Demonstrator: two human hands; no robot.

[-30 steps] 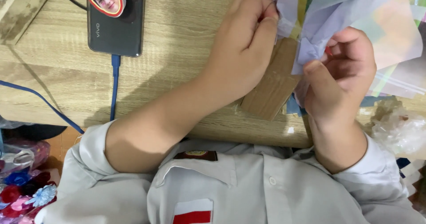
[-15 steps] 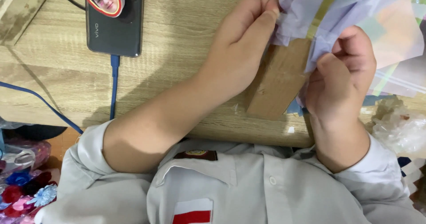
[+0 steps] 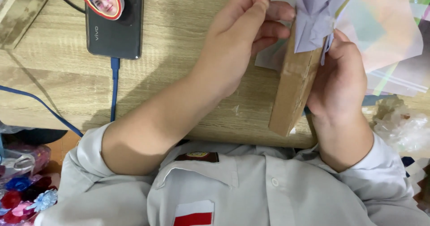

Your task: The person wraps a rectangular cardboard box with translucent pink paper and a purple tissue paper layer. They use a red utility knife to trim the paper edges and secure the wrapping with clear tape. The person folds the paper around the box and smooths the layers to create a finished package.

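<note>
My left hand (image 3: 242,42) pinches the left side of a folded lilac paper (image 3: 313,20) with thumb and fingers, just above a brown cardboard piece (image 3: 293,87). The cardboard stands tilted on edge over the wooden table (image 3: 188,96). From the right, my right hand (image 3: 340,82) presses against the cardboard, its thumb touching the lower edge of the lilac paper. The paper's top runs out of the frame.
A dark phone (image 3: 115,22) with a cartoon face sticker lies at the upper left, a blue cable (image 3: 114,87) plugged into it. Shiny translucent sheets (image 3: 385,33) spread at the upper right. Crumpled clear plastic (image 3: 403,127) sits at the right edge. Coloured ribbon flowers (image 3: 22,194) lie lower left.
The cardboard has turned from lying flatter to standing more on edge. Both hands shifted slightly right with it, and the lilac paper rose toward the top of the frame.
</note>
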